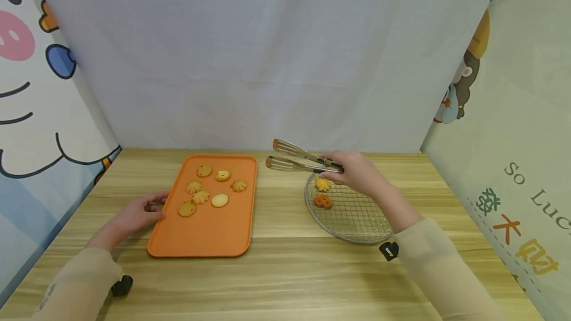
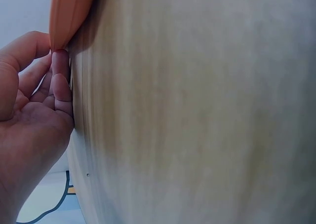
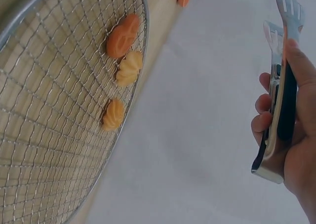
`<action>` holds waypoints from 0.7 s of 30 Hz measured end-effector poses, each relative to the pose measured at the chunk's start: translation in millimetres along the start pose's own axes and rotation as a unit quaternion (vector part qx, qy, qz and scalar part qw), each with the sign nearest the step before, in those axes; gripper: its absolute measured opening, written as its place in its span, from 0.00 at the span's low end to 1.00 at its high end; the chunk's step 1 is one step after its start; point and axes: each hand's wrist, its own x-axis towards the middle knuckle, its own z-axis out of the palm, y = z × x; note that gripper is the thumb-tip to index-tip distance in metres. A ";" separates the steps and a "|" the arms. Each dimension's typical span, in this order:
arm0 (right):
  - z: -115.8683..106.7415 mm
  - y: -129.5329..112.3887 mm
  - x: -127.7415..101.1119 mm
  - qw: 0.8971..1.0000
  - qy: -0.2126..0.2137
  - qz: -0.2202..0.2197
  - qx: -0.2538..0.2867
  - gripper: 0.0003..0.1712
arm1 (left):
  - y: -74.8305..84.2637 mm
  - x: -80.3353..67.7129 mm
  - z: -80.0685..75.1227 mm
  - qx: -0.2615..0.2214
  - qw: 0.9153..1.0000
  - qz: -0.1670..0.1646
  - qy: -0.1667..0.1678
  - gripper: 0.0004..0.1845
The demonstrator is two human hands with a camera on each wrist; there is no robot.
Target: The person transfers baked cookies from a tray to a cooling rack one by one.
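Steel tongs are hovering empty in clamped right fingers, three cookies apparently remaining below, left fingers pinching the tray bearing seven.

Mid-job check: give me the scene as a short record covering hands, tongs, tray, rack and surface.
Left hand: pinches left edge of smooth orange rectangular tray
Right hand: holds silver-and-black metal tongs
Tongs state: tips apart, nothing between them
Tray contents: seven small pale-to-golden cookies
Rack: round silver wire-mesh rack, right of tray
Rack contents: brown pretzel-shaped cookie, two yellow ridged cookies
Surface: light wood-grain tabletop
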 end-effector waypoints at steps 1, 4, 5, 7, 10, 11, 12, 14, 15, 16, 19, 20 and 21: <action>1.8 -1.3 2.2 1.000 0.001 0.001 -0.006 0.30 | -0.3 0.3 0.0 0.001 1.000 0.001 0.000 0.35; 7.6 -6.2 9.3 1.000 -0.002 0.009 -0.013 0.30 | -1.1 0.9 0.5 0.002 1.000 0.003 0.002 0.35; 10.1 -8.0 11.7 1.000 -0.005 0.013 -0.018 0.30 | -0.9 1.0 0.7 0.002 1.000 0.004 0.002 0.35; 15.5 -11.9 16.5 0.999 -0.013 0.017 -0.024 0.30 | -1.0 1.3 1.0 0.004 1.000 0.006 0.003 0.35; 24.3 -18.1 22.9 0.999 -0.025 0.025 -0.032 0.30 | -0.9 1.8 1.3 0.004 1.000 0.005 0.006 0.35; 27.6 -19.7 24.7 0.999 -0.028 0.027 -0.036 0.30 | -1.0 1.9 1.3 0.004 1.000 0.005 0.005 0.35; 30.5 -21.6 26.3 0.998 -0.033 0.030 -0.035 0.30 | -1.4 2.3 1.3 0.003 1.000 0.005 0.005 0.35; 36.7 -25.0 29.3 0.998 -0.042 0.036 -0.037 0.31 | -1.7 2.7 1.3 0.003 1.000 0.001 0.004 0.35; 40.2 -26.4 30.5 0.997 -0.047 0.039 -0.040 0.31 | -2.0 2.8 1.2 0.003 1.000 0.001 0.003 0.35; 43.4 -28.0 31.9 0.997 -0.050 0.039 -0.043 0.31 | -2.2 2.9 1.2 0.004 1.000 -0.001 0.003 0.35; 53.6 -32.6 35.8 0.997 -0.053 0.037 -0.048 0.30 | -2.6 2.7 0.9 0.003 1.000 -0.004 0.002 0.36; 57.1 -34.1 36.8 0.997 -0.052 0.034 -0.051 0.30 | -2.9 2.8 0.8 0.003 1.000 -0.005 0.002 0.35; 60.6 -35.4 37.7 0.997 -0.052 0.032 -0.055 0.30 | -2.7 2.5 0.8 0.003 1.000 -0.004 0.001 0.35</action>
